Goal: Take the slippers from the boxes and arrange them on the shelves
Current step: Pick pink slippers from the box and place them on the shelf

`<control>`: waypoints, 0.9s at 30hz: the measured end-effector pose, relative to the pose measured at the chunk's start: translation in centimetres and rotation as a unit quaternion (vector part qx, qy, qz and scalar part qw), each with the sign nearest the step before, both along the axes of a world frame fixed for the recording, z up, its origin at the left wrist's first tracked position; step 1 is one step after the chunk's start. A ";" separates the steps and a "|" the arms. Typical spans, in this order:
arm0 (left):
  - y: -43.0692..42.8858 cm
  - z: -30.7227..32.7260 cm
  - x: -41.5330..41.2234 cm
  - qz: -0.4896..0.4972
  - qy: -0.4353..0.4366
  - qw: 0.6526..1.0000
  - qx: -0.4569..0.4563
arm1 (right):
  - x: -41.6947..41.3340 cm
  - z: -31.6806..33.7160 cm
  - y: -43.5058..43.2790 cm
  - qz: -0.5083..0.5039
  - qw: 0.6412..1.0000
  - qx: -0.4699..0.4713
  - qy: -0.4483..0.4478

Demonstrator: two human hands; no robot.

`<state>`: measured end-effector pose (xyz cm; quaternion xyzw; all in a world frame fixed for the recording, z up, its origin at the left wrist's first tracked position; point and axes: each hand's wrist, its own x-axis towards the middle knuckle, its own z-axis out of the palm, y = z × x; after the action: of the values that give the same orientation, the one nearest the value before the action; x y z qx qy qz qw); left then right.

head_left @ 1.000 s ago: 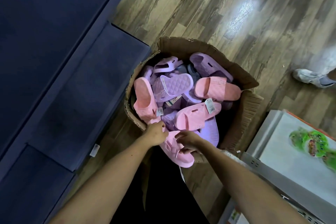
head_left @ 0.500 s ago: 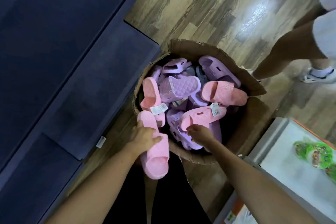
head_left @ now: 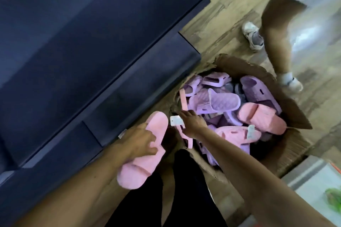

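Note:
An open cardboard box (head_left: 293,114) on the floor holds several pink and purple slippers. My left hand (head_left: 140,140) grips a pink slipper (head_left: 145,160) outside the box, over its left edge. My right hand (head_left: 192,121) reaches over the box's left rim and holds a second pink slipper (head_left: 184,103), seen edge-on, with a white tag (head_left: 176,120) hanging at it. A purple quilted slipper (head_left: 223,101) and another pink slipper (head_left: 262,116) lie on top of the pile. Dark blue shelves (head_left: 92,61) fill the left side.
Another person's legs and white shoes (head_left: 252,37) stand on the wooden floor just behind the box. A white box with a green picture (head_left: 317,190) sits at the lower right. My dark trousers (head_left: 166,199) are below the hands.
My left hand has pulled the pink slipper clear of the box to the left. My right hand has moved across to the box's left rim onto another pink slipper. The other person stepped closer.

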<state>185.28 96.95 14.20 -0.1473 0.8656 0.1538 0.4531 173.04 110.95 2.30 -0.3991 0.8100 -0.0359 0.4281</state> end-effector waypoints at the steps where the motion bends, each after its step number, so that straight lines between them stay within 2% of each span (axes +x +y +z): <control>1: -0.3 0.0 0.4 -0.005 0.001 1.000 0.000 | 0.3 -0.3 -0.7 0.043 0.999 0.018 0.007; 4: -0.8 -0.2 1.3 -0.014 0.023 1.000 0.003 | 1.4 -1.3 -1.9 0.111 0.990 0.086 0.007; 9: -1.5 -0.9 2.8 -0.025 0.048 0.998 0.014 | 1.8 -1.5 -2.6 0.134 0.977 0.124 0.112; 15: -2.3 -0.9 5.1 -0.079 0.068 0.995 0.006 | 1.4 -0.6 -2.1 0.174 0.973 0.069 0.131; 19: -2.9 -0.5 6.2 -0.055 0.082 0.995 -0.009 | 1.4 1.7 -2.1 0.208 0.966 0.033 0.150; 22: -3.3 0.5 6.6 0.009 0.106 0.994 -0.033 | 1.0 3.4 -2.0 0.156 0.977 0.045 0.139; 24: -3.4 1.5 6.7 0.057 0.137 0.988 -0.043 | 0.8 5.0 -2.1 0.059 0.988 0.034 0.141; 27: -3.8 3.1 6.9 0.093 0.180 0.978 -0.042 | 0.6 8.1 -2.7 -0.067 0.985 -0.011 0.155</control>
<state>192.14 93.12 17.29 -0.2157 0.9212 0.1828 0.2673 173.63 108.24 10.44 -0.3489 0.8913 -0.0108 0.2893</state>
